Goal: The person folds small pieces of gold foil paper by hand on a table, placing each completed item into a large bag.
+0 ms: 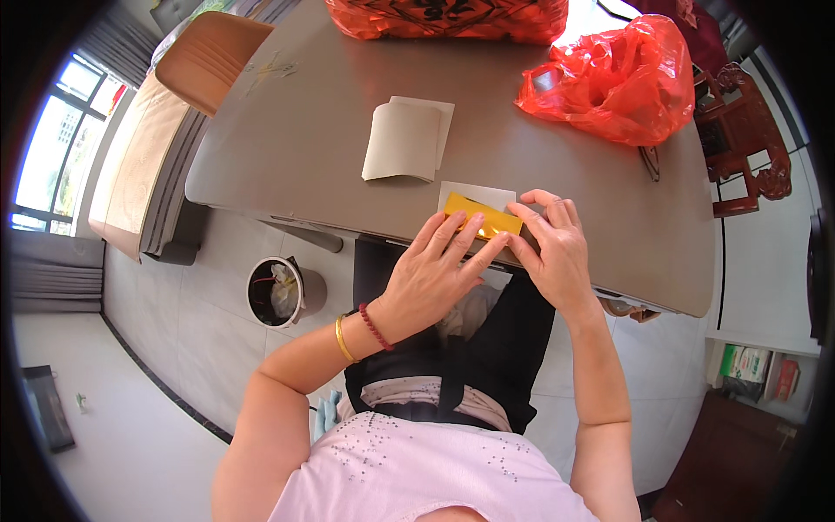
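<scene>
A strip of shiny gold foil paper (501, 223) lies at the near edge of the table, partly over a pale sheet of paper (479, 193). My left hand (434, 274) rests on the foil with its fingers spread, covering its left and lower part. At the foil's right end, my right hand (553, 251) has its thumb and index finger at the edge; whether they pinch it cannot be told. Farther back on the table is a small stack of pale paper sheets (402, 142), its near edge slightly curled.
A red plastic bag (620, 85) sits at the table's back right, a larger filled red bag (450, 19) at the back. The grey-brown table (293, 150) has its near edge before me. An orange-brown chair (209, 59) stands left; a waste bin (285, 291) is on the floor.
</scene>
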`<action>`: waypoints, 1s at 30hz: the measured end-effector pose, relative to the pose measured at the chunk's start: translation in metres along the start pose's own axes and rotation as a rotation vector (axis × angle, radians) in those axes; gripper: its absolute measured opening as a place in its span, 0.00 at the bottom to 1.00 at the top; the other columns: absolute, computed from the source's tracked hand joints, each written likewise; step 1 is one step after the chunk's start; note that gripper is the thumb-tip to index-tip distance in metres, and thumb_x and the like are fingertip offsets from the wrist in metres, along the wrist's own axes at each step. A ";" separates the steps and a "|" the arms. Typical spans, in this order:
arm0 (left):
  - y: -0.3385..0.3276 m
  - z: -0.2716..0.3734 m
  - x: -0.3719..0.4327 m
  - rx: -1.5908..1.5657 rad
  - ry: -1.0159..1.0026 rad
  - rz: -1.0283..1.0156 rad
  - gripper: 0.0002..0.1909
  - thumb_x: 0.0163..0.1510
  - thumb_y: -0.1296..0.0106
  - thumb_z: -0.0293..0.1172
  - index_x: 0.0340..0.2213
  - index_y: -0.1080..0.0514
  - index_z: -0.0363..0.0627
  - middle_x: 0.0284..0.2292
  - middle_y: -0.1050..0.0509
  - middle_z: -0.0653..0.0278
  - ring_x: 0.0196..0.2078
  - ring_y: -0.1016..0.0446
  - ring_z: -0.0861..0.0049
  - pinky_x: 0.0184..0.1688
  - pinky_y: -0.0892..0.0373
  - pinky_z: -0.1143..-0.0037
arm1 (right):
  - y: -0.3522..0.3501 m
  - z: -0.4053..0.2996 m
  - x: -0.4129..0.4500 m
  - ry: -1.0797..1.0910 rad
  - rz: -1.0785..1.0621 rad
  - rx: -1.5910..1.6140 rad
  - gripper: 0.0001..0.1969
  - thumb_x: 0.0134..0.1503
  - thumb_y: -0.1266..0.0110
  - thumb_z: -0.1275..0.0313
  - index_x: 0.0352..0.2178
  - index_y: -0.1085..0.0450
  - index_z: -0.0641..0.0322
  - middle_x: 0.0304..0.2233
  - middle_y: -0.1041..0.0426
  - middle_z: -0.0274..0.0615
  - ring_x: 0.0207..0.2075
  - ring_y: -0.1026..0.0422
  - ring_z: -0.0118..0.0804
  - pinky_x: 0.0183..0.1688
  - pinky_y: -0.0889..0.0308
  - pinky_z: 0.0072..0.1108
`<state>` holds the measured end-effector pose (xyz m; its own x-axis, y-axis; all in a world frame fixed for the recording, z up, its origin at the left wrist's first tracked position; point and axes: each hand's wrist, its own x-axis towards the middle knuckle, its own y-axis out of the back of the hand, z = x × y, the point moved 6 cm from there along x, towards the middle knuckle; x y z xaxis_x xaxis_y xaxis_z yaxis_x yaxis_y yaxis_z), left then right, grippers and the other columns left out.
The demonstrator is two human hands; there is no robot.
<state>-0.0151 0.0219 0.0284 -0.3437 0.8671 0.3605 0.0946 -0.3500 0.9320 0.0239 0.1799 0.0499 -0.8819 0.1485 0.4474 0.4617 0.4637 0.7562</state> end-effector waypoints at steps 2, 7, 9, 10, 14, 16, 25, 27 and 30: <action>0.002 -0.001 -0.002 0.015 -0.020 0.019 0.42 0.43 0.34 0.41 0.60 0.37 0.54 0.58 0.37 0.60 0.60 0.38 0.63 0.64 0.41 0.63 | 0.001 0.001 0.001 0.023 0.008 0.003 0.13 0.49 0.37 0.72 0.38 0.24 0.64 0.42 0.27 0.38 0.40 0.31 0.43 0.46 0.34 0.32; -0.001 -0.003 -0.003 -0.017 -0.001 0.022 0.41 0.43 0.35 0.41 0.60 0.37 0.54 0.59 0.37 0.59 0.60 0.38 0.63 0.63 0.39 0.63 | 0.000 0.003 -0.002 0.046 0.016 0.015 0.13 0.49 0.37 0.72 0.37 0.24 0.63 0.42 0.26 0.37 0.40 0.30 0.42 0.46 0.34 0.31; -0.003 -0.004 -0.002 -0.025 0.010 0.015 0.41 0.43 0.35 0.41 0.60 0.37 0.55 0.59 0.37 0.59 0.60 0.38 0.63 0.63 0.39 0.63 | -0.001 0.002 -0.002 0.057 0.020 0.020 0.12 0.49 0.37 0.72 0.37 0.25 0.63 0.42 0.26 0.37 0.41 0.30 0.42 0.46 0.34 0.31; -0.003 -0.004 -0.002 -0.021 0.015 0.024 0.41 0.43 0.35 0.41 0.60 0.37 0.55 0.59 0.37 0.59 0.60 0.38 0.63 0.63 0.39 0.63 | -0.001 0.002 -0.001 0.046 0.019 0.012 0.12 0.49 0.37 0.73 0.36 0.25 0.63 0.42 0.25 0.37 0.41 0.30 0.42 0.46 0.34 0.31; -0.005 -0.004 -0.005 0.007 0.019 0.020 0.41 0.43 0.35 0.41 0.60 0.37 0.56 0.59 0.37 0.59 0.60 0.38 0.62 0.62 0.39 0.63 | 0.000 -0.002 0.001 0.045 0.020 -0.021 0.12 0.49 0.38 0.75 0.37 0.25 0.63 0.41 0.25 0.37 0.41 0.30 0.42 0.46 0.35 0.30; -0.006 -0.004 -0.007 0.002 0.021 0.014 0.41 0.43 0.35 0.41 0.60 0.37 0.56 0.59 0.38 0.60 0.60 0.38 0.62 0.62 0.39 0.63 | -0.002 -0.003 0.002 0.033 0.021 -0.032 0.12 0.49 0.39 0.75 0.37 0.25 0.63 0.41 0.25 0.37 0.40 0.30 0.42 0.46 0.35 0.30; -0.005 0.000 -0.006 -0.005 0.045 0.014 0.40 0.43 0.35 0.38 0.59 0.35 0.56 0.60 0.39 0.60 0.61 0.39 0.61 0.62 0.40 0.63 | -0.002 -0.001 0.002 0.008 0.043 -0.061 0.08 0.53 0.43 0.78 0.36 0.24 0.64 0.40 0.25 0.36 0.40 0.30 0.41 0.45 0.34 0.30; -0.006 0.000 -0.007 -0.009 0.051 0.016 0.40 0.43 0.35 0.38 0.59 0.35 0.56 0.60 0.39 0.59 0.61 0.39 0.61 0.62 0.40 0.64 | -0.002 -0.001 0.002 0.006 0.045 -0.063 0.08 0.53 0.44 0.78 0.37 0.24 0.64 0.40 0.25 0.36 0.40 0.30 0.40 0.45 0.34 0.30; -0.006 -0.001 -0.007 -0.012 0.050 0.018 0.40 0.43 0.35 0.38 0.59 0.35 0.56 0.60 0.39 0.59 0.61 0.39 0.61 0.62 0.40 0.64 | -0.002 -0.002 0.002 0.003 0.043 -0.063 0.09 0.53 0.43 0.78 0.37 0.24 0.63 0.40 0.25 0.36 0.40 0.30 0.40 0.45 0.34 0.29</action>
<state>-0.0138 0.0174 0.0202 -0.3882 0.8418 0.3749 0.0906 -0.3700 0.9246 0.0213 0.1774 0.0503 -0.8606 0.1643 0.4820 0.5047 0.4010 0.7645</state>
